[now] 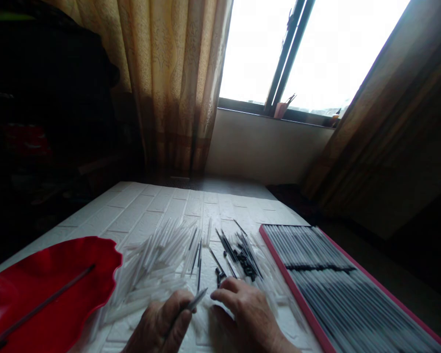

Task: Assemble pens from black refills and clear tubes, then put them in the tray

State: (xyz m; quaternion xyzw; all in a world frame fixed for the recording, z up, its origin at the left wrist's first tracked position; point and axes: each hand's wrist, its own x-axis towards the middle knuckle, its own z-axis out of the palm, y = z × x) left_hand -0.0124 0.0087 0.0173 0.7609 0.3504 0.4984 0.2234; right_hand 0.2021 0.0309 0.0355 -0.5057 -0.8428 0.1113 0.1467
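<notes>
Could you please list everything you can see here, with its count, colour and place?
Clear tubes: a loose heap, too many to count, translucent white, mid-table.
Black refills: a scattered pile, black, right of the clear tubes.
Tray: one, pink-rimmed, on the right, filled with rows of assembled pens.
Dish: one, red with a wavy rim, on the left, holding one thin dark stick.
Table: one, white brick-pattern surface.
Curtains: tan, either side of the window.
Small items on the sill: too small to tell.
Left hand: pinches one thin pen piece, near edge.
Right hand: rests fingers-down on the table beside the black refills.
</notes>
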